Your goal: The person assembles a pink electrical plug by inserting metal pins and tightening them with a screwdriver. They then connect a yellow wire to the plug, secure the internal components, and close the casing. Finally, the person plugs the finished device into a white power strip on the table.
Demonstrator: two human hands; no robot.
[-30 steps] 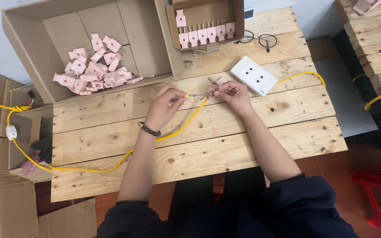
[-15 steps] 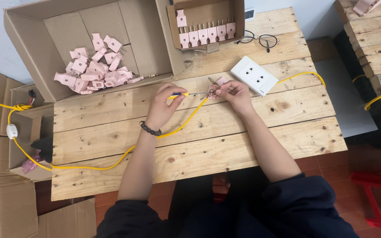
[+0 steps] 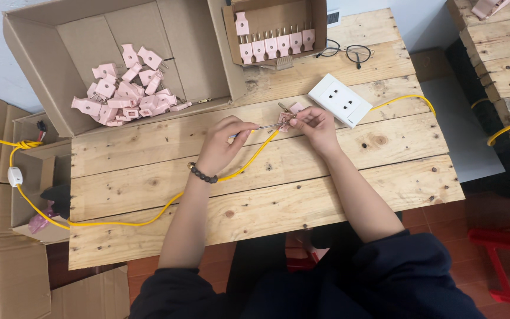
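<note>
A yellow cable (image 3: pixel 119 223) runs in from the far left, past a white inline switch (image 3: pixel 14 176), and crosses the pallet-wood table (image 3: pixel 267 195) toward its middle. The left hand (image 3: pixel 222 145), a dark bead bracelet (image 3: pixel 202 175) at its wrist, is clenched around a thin screwdriver (image 3: pixel 255 128) whose tip points right into a small pink plug (image 3: pixel 287 118). The right hand (image 3: pixel 316 125) pinches that plug between fingertips, just above the tabletop near the table's centre; the plug is pale pink plastic with a metal prong showing at its upper left. Just beside the right hand lies a white socket block (image 3: pixel 340 99), from which the yellow cable continues to the right edge.

At the back left, a large open cardboard box (image 3: pixel 48 35) holds a heap of pink plug shells (image 3: pixel 126 87). A smaller cardboard tray (image 3: pixel 274 29) holds a row of pink plugs standing upright, and black-rimmed glasses (image 3: pixel 345 51) lie right of it. More cardboard lies flattened at the left; the floor is reddish tile, with a red frame (image 3: pixel 503 260) at the lower right.
</note>
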